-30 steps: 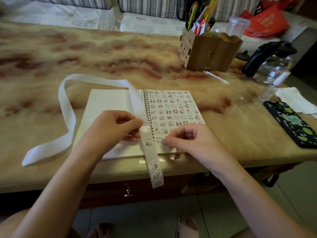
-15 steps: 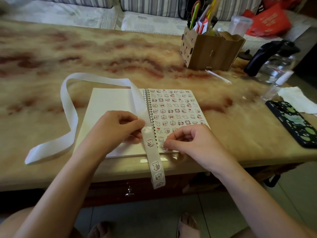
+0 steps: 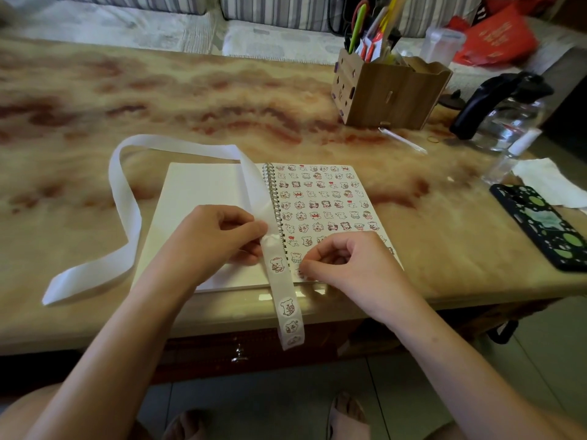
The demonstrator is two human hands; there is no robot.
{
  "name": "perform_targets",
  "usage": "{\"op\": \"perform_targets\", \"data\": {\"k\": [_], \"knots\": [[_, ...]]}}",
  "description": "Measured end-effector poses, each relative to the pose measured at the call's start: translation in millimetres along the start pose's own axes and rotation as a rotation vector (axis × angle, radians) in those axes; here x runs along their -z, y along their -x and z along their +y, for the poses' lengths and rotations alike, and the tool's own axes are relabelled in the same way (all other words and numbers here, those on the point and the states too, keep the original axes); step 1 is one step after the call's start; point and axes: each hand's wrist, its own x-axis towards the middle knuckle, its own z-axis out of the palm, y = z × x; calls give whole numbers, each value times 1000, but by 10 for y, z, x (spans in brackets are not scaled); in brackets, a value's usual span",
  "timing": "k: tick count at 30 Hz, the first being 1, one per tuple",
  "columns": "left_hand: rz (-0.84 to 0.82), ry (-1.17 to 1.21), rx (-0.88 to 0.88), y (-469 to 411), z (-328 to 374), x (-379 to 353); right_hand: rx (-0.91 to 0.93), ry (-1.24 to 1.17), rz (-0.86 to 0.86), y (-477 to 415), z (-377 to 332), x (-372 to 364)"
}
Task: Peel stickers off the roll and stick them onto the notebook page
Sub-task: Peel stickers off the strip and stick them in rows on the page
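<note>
The glossy beige stone table (image 3: 190, 100), veined with red, carries the white spiral-bound notebook (image 3: 203, 185), which lies open near my edge, so both forearms reach it easily. Its right-hand page (image 3: 320, 201) is nearly filled with rows of little cartoon animals, and only the bottom row has room. The long white paper sticker strip (image 3: 124, 198) loops off to the left where it is spent, crosses the spiral and hangs over the table edge with its unused stickers. My left hand (image 3: 216, 239) pinches the strip between thumb and curled fingers, holding it taut for peeling. My right hand (image 3: 352, 262), fingers curled tight, pinches one small round sticker (image 3: 300, 273) down at the page's lower left corner.
</note>
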Motion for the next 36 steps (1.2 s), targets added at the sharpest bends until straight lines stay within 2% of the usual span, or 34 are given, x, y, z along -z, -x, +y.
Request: {"op": "perform_targets", "data": {"k": [12,21,26,31,36], "knots": [[-2,3,6,-11,-9,-1,62,123,54,13,55,-54],[-9,-11,0,-7,-5,-1,71,103,30,-56,132,-2],[-4,-22,0,-5,-9,1,59,16,28,-68,135,-2],[-4,-24,0,-3,-3,-3,67,95,36,-69,131,-18],[0,-10,-5,-3,-7,-12,65,74,54,-66,124,-15]]}}
